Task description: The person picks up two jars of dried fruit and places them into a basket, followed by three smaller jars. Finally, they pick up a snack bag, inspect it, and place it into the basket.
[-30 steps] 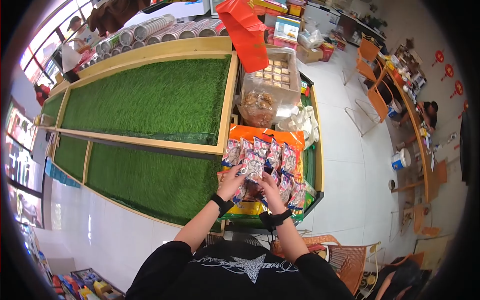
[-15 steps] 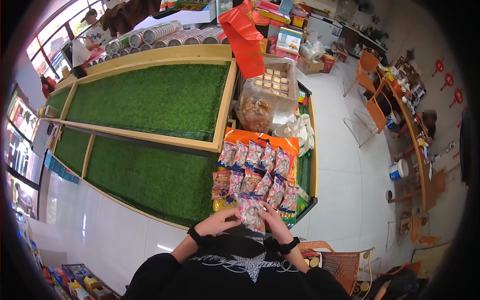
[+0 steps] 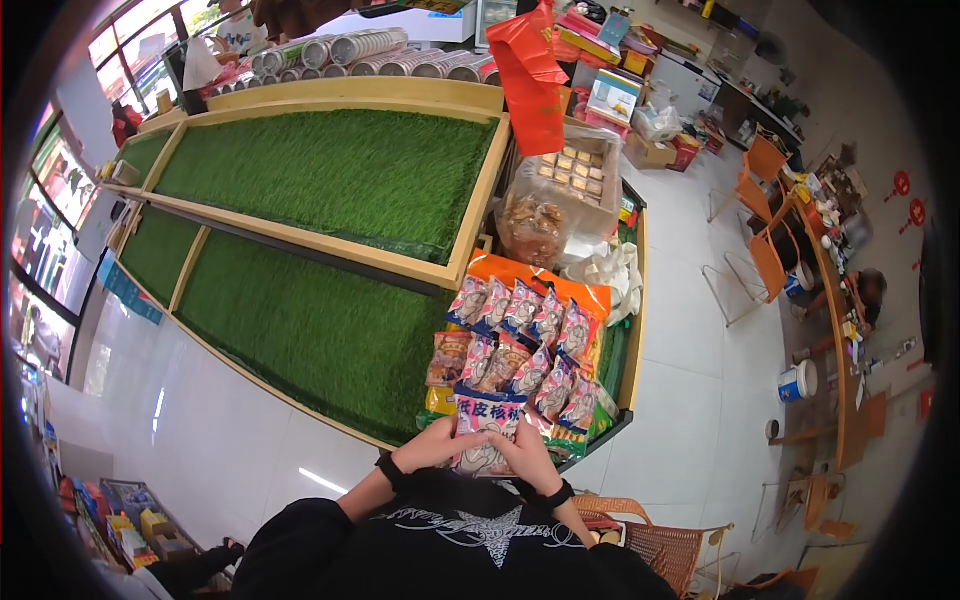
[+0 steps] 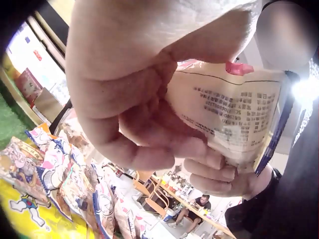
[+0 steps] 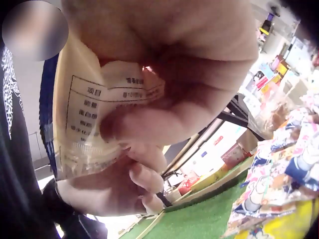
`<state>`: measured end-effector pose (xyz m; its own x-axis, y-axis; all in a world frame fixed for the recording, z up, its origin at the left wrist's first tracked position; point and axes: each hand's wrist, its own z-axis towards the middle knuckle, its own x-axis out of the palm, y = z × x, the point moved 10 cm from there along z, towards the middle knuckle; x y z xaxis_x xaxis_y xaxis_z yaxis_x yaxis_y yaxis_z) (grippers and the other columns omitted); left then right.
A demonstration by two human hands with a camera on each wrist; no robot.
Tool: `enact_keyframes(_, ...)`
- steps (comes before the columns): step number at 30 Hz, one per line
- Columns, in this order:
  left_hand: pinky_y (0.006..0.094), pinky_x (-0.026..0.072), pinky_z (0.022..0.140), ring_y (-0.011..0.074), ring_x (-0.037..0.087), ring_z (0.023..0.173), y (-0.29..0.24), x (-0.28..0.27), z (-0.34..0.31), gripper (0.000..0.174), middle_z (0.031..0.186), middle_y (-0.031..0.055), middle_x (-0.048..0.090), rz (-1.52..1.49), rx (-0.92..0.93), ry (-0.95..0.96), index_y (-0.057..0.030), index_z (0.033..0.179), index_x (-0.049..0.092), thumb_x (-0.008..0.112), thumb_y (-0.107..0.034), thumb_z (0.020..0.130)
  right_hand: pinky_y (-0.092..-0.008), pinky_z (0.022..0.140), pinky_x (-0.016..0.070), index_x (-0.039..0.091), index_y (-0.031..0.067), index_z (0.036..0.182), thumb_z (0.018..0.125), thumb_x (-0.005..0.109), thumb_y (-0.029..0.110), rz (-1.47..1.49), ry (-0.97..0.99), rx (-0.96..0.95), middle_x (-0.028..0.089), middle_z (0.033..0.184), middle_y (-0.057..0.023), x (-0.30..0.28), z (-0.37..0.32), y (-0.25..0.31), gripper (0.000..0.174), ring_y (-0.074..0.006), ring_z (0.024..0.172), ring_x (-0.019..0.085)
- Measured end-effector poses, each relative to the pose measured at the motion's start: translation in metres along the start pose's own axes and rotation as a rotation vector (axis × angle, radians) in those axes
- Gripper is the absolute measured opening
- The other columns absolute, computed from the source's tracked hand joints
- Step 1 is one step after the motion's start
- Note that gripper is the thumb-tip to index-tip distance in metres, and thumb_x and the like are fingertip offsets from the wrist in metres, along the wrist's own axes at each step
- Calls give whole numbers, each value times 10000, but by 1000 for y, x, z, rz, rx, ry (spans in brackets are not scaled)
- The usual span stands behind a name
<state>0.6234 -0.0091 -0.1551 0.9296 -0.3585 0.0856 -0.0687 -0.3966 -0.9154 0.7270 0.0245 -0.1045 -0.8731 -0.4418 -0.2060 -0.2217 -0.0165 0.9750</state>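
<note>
A small printed snack packet [image 3: 487,425] is held upright close to the chest, its blue-edged front facing up in the head view. The left hand [image 3: 428,446] grips its left side and the right hand [image 3: 530,458] its right side, thumbs on the front. Both wrist views show the back of the packet [image 4: 232,112] [image 5: 82,109], with small print, and fingers curled behind it. Beyond the hands, rows of similar packets [image 3: 530,370] lie on larger orange and yellow bags [image 3: 590,296] at the stand's near right corner.
Green turf trays [image 3: 320,190] with wooden rims extend to the left. Behind the packets stand a plastic-wrapped box of small cakes [image 3: 575,175] and a red bag [image 3: 530,90]. A wicker chair [image 3: 660,550] is close on the right; a person [image 3: 865,292] sits at the long table.
Both hands have drawn the packet back from the rows towards the chest, and it now stands with its printed front more fully in view. The head view has shifted slightly.
</note>
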Motion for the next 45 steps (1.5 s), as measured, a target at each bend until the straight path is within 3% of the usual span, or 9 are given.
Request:
enact_keyframes(5, 182, 369, 444, 15, 455, 516, -30, -9, -13, 285, 728, -35, 546, -52, 108, -154, -10, 1071, 535, 544, -224, 884, -270, 574, 471, 466, -42, 1058, 825, 617, 245, -58, 23, 32, 600, 849, -109, 11, 3, -38, 399, -147, 658, 585)
enact_keyframes(8, 219, 452, 652, 53, 542, 742, -6, -23, -13, 278, 861, 15, 606, -42, -61, -180, -1, 1035, 561, 550, -235, 885, -231, 541, 477, 452, -7, 1106, 833, 615, 246, 289, 118, 187, 589, 857, -55, 27, -2, -25, 407, -101, 647, 568)
enact_keyframes(13, 231, 463, 685, 72, 556, 773, -36, -45, -39, 255, 902, 26, 610, -233, 139, -275, -3, 1060, 539, 565, -175, 874, -199, 548, 477, 426, 28, 1177, 829, 624, 231, 350, 292, 230, 573, 849, -18, 59, -6, -10, 450, -70, 689, 561)
enact_keyframes(16, 220, 470, 655, 69, 555, 763, -31, -64, -64, 283, 903, 29, 603, -248, 218, -298, -4, 1086, 519, 569, -182, 871, -207, 558, 469, 444, 27, 1178, 815, 636, 205, 263, 368, 250, 584, 866, -17, 88, -6, 2, 447, -73, 715, 563)
enact_keyframes(18, 179, 434, 501, 38, 524, 639, -38, -85, -94, 278, 844, 12, 585, -308, 430, -448, -9, 1071, 520, 569, -196, 870, -217, 584, 458, 476, 19, 1155, 797, 641, 169, 156, 367, 150, 595, 891, -15, 111, -1, 22, 422, -81, 735, 566)
enact_keyframes(21, 237, 478, 635, 86, 567, 738, 13, -119, -134, 256, 891, 45, 610, -382, 237, -630, 4, 1029, 522, 579, -175, 855, -246, 677, 464, 521, 11, 1102, 777, 643, 140, 60, 500, 67, 613, 939, -25, 167, -1, 17, 370, -104, 792, 578)
enact_keyframes(24, 239, 468, 702, 81, 559, 806, -3, -141, -195, 219, 909, 40, 615, -252, 397, -807, 23, 1021, 533, 551, -121, 857, -272, 758, 471, 569, 11, 1033, 763, 668, 144, 102, 592, 9, 633, 961, -47, 229, -12, 47, 317, -125, 848, 590)
enact_keyframes(36, 268, 472, 677, 97, 576, 777, 77, -215, -408, 274, 863, 74, 636, -155, 421, -1267, 17, 968, 551, 625, -199, 817, -260, 726, 466, 597, 8, 1010, 732, 717, 179, 155, 826, 13, 647, 926, -58, 444, -64, 80, 348, -115, 831, 594)
enact_keyframes(45, 271, 456, 561, 109, 571, 653, 135, -224, -508, 302, 738, 86, 624, -283, 158, -1477, 44, 877, 567, 621, -247, 820, -243, 634, 481, 501, -12, 1090, 787, 666, 233, 9, 1104, 57, 627, 831, -64, 546, -95, 102, 424, -107, 759, 593)
